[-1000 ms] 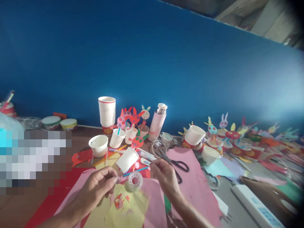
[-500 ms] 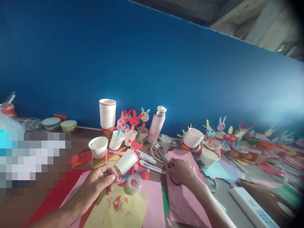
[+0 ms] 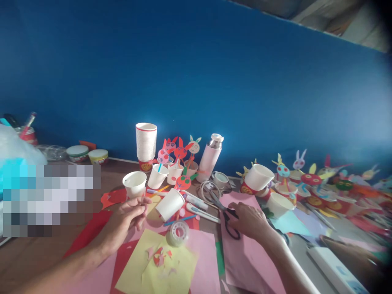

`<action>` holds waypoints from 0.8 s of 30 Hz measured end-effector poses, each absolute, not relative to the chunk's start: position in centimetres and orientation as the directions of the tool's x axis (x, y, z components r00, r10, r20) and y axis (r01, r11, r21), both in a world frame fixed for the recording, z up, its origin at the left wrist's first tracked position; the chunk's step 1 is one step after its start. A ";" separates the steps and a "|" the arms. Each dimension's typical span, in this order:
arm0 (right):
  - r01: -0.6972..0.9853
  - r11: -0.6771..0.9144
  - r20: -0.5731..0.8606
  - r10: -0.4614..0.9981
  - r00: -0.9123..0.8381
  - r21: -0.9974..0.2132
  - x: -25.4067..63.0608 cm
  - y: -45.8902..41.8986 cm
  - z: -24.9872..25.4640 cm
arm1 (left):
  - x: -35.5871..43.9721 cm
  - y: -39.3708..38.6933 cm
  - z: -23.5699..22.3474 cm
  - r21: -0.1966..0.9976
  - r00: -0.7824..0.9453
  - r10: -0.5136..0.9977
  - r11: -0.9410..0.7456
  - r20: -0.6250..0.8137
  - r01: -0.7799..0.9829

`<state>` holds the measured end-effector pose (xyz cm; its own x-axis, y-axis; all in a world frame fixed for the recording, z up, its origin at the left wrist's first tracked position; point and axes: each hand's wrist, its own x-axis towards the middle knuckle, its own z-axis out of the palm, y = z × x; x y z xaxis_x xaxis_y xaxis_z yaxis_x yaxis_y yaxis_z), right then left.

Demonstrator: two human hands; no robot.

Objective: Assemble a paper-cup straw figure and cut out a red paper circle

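While the black-handled scissors slanted lengthwise, blades away and leftward, my right hand met them, my left hand curled, both grips unclear.

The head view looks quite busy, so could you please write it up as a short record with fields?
Left hand: fingers curled; whether they hold anything small cannot be told
Right hand: at the handles of the scissors, over pink paper
Tape: at the far edge of the yellow paper
Scraps: on the yellow paper
Behind: cup stack, flask, blue wall
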<state>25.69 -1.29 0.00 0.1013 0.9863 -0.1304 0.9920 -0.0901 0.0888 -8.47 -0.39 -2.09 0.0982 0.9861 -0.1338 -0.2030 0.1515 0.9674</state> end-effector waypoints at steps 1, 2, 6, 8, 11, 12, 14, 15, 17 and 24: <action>0.992 -0.085 -0.144 0.985 0.098 0.090 25.8 -1.3 0.0 | -8.6 -0.2 -2.0 0.967 0.085 0.989 0.139 -0.123 -0.213; 0.993 -0.081 -0.157 0.983 0.095 0.091 25.9 -1.3 -0.1 | -8.8 -0.1 -1.9 0.966 0.072 0.992 0.122 -0.108 -0.228; 0.992 -0.081 -0.163 0.982 0.096 0.097 25.8 -1.4 -0.3 | -9.6 0.8 -1.6 0.958 0.025 0.999 0.042 -0.037 -0.282; 0.992 -0.084 -0.157 0.983 0.098 0.091 25.7 -1.4 -0.2 | -10.1 1.2 -1.4 0.952 0.017 1.000 0.020 -0.016 -0.305; 0.995 -0.081 -0.180 0.980 0.089 0.050 26.2 -1.5 0.5 | -10.7 1.4 -0.9 0.939 0.022 0.999 0.030 -0.023 -0.341; 0.997 -0.076 -0.194 0.978 0.081 0.029 26.6 -1.6 0.9 | -10.8 1.5 -0.7 0.934 0.023 0.999 0.037 -0.031 -0.355; 0.998 -0.058 -0.228 0.972 0.051 -0.024 27.7 -1.9 1.7 | -11.0 1.6 -0.3 0.920 0.021 0.999 0.050 -0.046 -0.390; 0.996 -0.048 -0.248 0.968 0.029 -0.070 28.4 -2.1 2.1 | -11.1 1.7 -0.2 0.912 0.018 0.998 0.057 -0.055 -0.405; 0.968 -0.046 -0.296 0.955 -0.031 -0.248 29.7 -2.4 2.8 | -11.2 1.8 -0.1 0.901 0.015 0.997 0.080 -0.081 -0.427; 0.718 0.028 -0.153 0.971 -0.186 -0.696 30.2 -2.7 4.0 | -10.7 1.6 -0.7 0.883 0.072 0.982 0.189 -0.175 -0.430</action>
<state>30.18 -2.67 4.01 -0.1862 0.9706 -0.1526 0.7178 0.0284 -0.6957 -10.66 1.58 -0.75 0.0720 0.9820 -0.1748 -0.4304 0.1887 0.8827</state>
